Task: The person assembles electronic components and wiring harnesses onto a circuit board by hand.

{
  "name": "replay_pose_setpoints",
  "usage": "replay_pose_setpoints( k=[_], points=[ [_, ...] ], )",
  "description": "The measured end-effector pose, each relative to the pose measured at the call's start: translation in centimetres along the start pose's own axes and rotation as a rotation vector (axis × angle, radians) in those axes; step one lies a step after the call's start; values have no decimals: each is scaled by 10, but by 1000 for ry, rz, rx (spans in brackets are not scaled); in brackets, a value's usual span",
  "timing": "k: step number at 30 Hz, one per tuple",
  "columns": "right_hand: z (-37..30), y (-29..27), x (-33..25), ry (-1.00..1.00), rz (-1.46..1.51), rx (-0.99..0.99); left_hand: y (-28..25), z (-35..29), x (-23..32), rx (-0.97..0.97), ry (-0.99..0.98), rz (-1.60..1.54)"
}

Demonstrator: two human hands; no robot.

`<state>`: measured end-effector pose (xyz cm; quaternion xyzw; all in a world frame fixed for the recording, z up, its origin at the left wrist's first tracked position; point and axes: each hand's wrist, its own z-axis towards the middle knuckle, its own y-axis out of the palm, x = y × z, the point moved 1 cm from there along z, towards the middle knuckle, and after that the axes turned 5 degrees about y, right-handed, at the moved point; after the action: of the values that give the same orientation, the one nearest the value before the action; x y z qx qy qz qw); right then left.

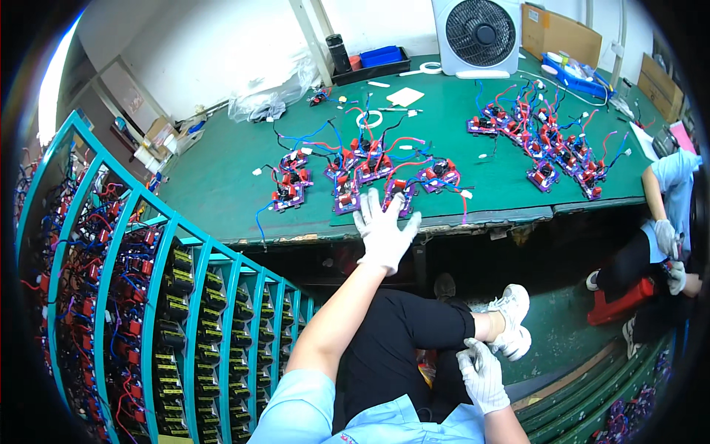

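My left hand [386,233], in a white glove, reaches over the front edge of the green table with its fingers spread. Its fingertips are at a purple circuit board [403,194] with red parts and wires; whether they touch it I cannot tell. Several similar boards [373,164] with blue, red and black leads lie in a cluster around it. Down by my bent leg, my right hand [482,377], also gloved, has its fingers curled together against the black trouser leg [447,374]. Anything inside those fingers is hidden.
A second group of boards [543,137] lies on the table's right. Behind stand a fan [481,35] and a blue tray [577,78]. A teal rack [171,244] full of boards and black parts rises at my left. A co-worker's gloved hands [669,244] are at the right.
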<state>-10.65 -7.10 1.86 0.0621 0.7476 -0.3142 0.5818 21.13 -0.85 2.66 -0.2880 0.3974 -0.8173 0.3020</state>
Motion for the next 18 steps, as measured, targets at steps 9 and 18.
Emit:
replay_pose_setpoints(
  k=[9, 18],
  points=[
    [-23, -24, 31, 63, -101, 81, 29, 67, -89, -51, -423, 292],
    [3, -13, 36, -46, -45, 34, 43, 51, -105, 119, -314, 173]
  ],
)
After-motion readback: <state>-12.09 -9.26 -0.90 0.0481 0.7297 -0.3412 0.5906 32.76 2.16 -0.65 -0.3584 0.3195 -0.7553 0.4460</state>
